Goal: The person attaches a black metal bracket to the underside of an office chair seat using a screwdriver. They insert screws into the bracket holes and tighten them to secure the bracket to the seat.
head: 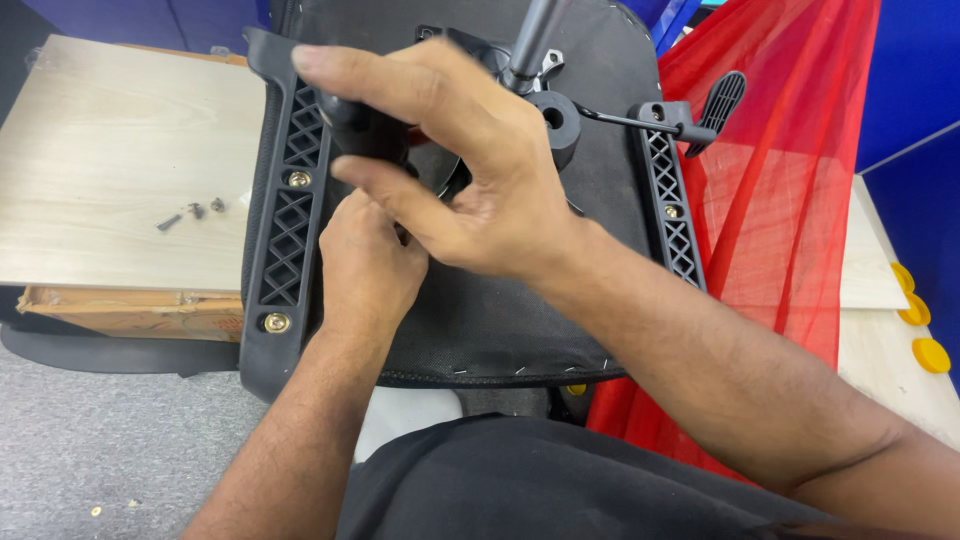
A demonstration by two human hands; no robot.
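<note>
An upturned office chair seat (500,320) lies on my lap, its black fabric underside facing up. My right hand (460,150) reaches across it and grips a black tool handle (365,130) near the left lattice bracket (290,200). My left hand (368,265) is tucked under the right one, fingers curled against the seat mechanism, which they hide. What the left hand holds cannot be seen. A grey gas-lift column (532,40) rises from the middle, and a black lever (700,110) sticks out at the right.
A pale wooden board (110,160) on a cardboard box stands at the left with a few loose screws (195,212). Red mesh fabric (780,200) hangs at the right. Yellow caps (920,320) lie on another board. Grey carpet (100,450) lies below.
</note>
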